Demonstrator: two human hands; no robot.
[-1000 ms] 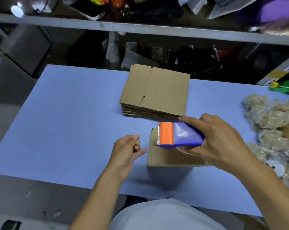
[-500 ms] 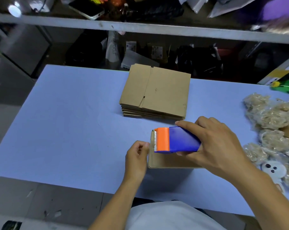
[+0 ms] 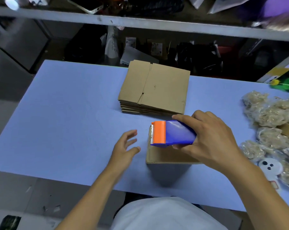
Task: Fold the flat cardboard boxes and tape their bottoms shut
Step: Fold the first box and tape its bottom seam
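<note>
Progress looks early to you: one box [image 3: 167, 156] stands folded at the lower centre of the frame, near your body, its upper face turned up to you, and your right hand [image 3: 211, 141] curls its fingers and thumb round the blue and orange tape dispenser [image 3: 172, 133], holding it over that face with the toothed orange end at the box's left edge. Whether a strip of tape already lies across the seam you cannot tell, since the dispenser and hand cover it. Your left hand [image 3: 125, 146] hovers just left of the box with fingers spread and loose, holding nothing, apart from the cardboard. Judging by this, the taping of this box is the step in hand

Further up the frame, at centre, the stack of flat cardboard boxes [image 3: 155, 88] lies unfolded, several sheets deep, so most of the work is left. The blue table [image 3: 57, 113] carries it all; at the right edge of the frame sit clear bags of pale stuffing [image 3: 269, 113] and a small white toy face [image 3: 269, 166]. Beyond the table, across the top of the frame, a grey shelf [image 3: 140, 24] runs over dark clutter
</note>
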